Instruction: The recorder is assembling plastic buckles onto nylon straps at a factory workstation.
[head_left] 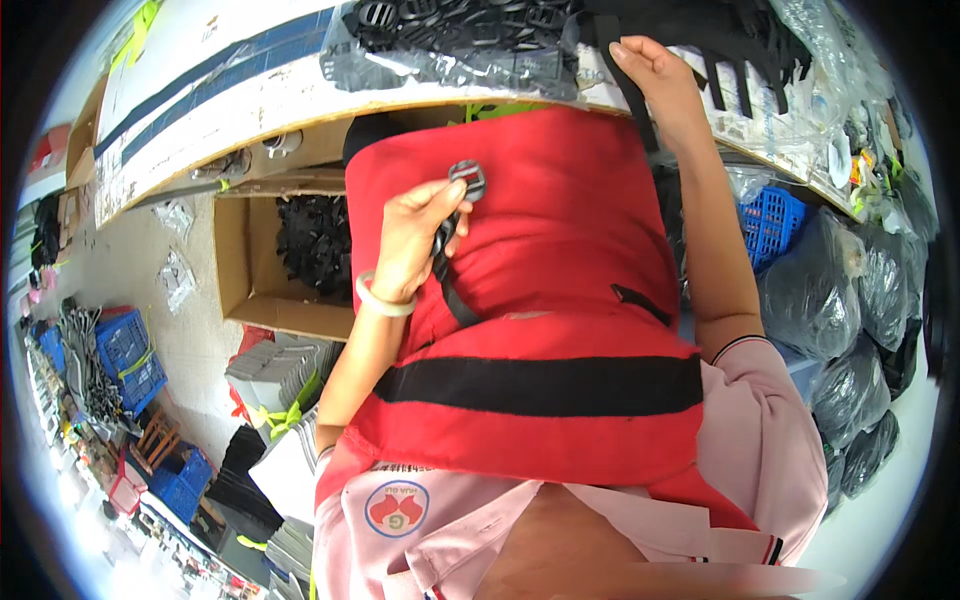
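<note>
My left hand (pixel 408 232), with a pale bangle (pixel 384 297) at its wrist, is closed in front of the red apron (pixel 530 230). Thumb and fingers grip a black plastic strap buckle (pixel 468 181) with a slotted frame. From below that hand a black strap (pixel 456 298) trails down over the apron. Farther right and away, over the table edge, my right hand (pixel 662 88) is closed on a strip of black webbing (pixel 632 92). Its fingertips press at the strip, which hangs down past the edge.
On the table (pixel 230 110) a clear plastic bag (pixel 450 70) holds many black buckles, beside a pile of black straps (pixel 745 55). An open cardboard box (pixel 232 255) with black pieces stands below left. A blue crate (pixel 770 228) and filled plastic bags (pixel 815 290) are at the right.
</note>
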